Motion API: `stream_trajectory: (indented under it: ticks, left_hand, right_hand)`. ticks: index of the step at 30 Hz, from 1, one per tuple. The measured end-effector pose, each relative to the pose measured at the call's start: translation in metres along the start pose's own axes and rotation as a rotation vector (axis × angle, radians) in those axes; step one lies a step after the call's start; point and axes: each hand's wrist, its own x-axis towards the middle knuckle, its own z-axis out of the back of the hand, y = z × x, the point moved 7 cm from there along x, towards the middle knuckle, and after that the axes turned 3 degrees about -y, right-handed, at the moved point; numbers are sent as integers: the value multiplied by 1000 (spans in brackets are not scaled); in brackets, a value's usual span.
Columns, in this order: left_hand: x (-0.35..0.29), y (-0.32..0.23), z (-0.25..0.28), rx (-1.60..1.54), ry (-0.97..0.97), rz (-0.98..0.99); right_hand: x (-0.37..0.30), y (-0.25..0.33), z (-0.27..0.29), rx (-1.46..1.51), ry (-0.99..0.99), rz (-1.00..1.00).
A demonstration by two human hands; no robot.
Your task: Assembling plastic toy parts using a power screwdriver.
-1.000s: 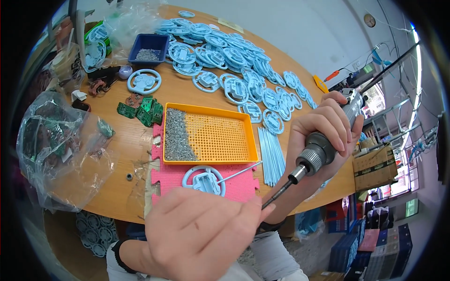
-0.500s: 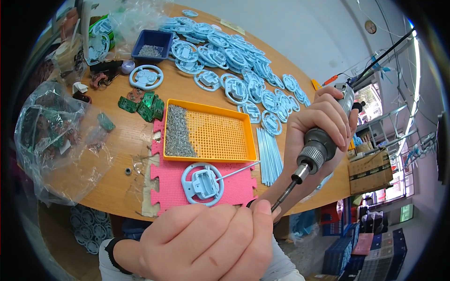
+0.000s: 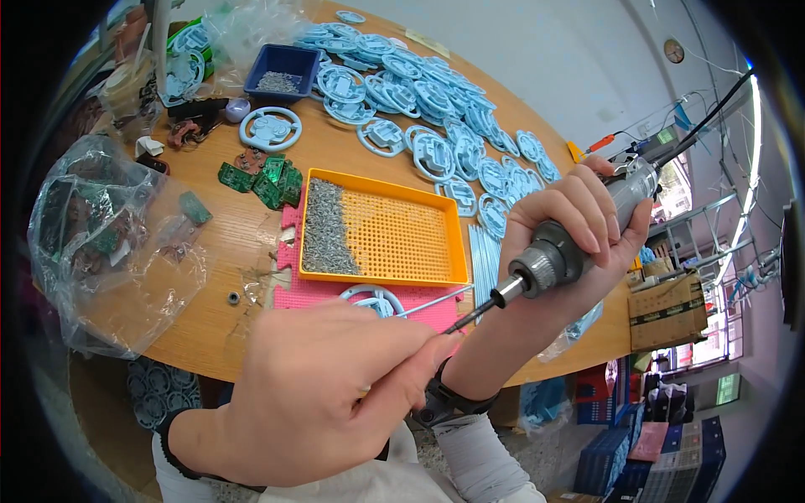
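My right hand [image 3: 570, 210] is wrapped round a grey electric screwdriver [image 3: 545, 258], its long bit [image 3: 478, 315] slanting down to the left. My left hand [image 3: 327, 386], closed in a pinch, has thumb and finger on the tip of that bit. Whether a small screw sits there is hidden. Behind my left hand, a light-blue toy steering wheel [image 3: 377, 293] lies partly covered on the pink foam mat [image 3: 289, 297], a thin light-blue rod [image 3: 438, 300] reaching out from it. Just beyond is a yellow perforated tray [image 3: 402, 243] with small screws [image 3: 327, 230] heaped at its left side.
Many light-blue wheels [image 3: 432, 96] are piled along the table's far side. Blue rods [image 3: 485, 260] lie right of the tray. Green circuit boards [image 3: 268, 180], a dark-blue screw bin [image 3: 281, 71] and a clear plastic bag [image 3: 92, 235] are on the left. A carton [image 3: 668, 312] stands right.
My left hand has swung up, turned, and now covers most of the wheel on the mat. The screwdriver is tilted flatter, its tip higher and further left. The view has shifted slightly.
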Motion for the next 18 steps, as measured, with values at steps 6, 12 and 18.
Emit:
stream_trajectory:
  ticks: [6,12,18]
  left_hand:
    - [-23,-8,-11,765,-197,-659]
    - [-13,25,-6,-50,89,-36]
    - [-38,68,-40,-1255,256,877]
  right_hand:
    - [-3,-7,16,-59,-10,-38]
    - [-10,-10,15,-42,48,-80]
    - [-13,-12,17,-72,104,-95]
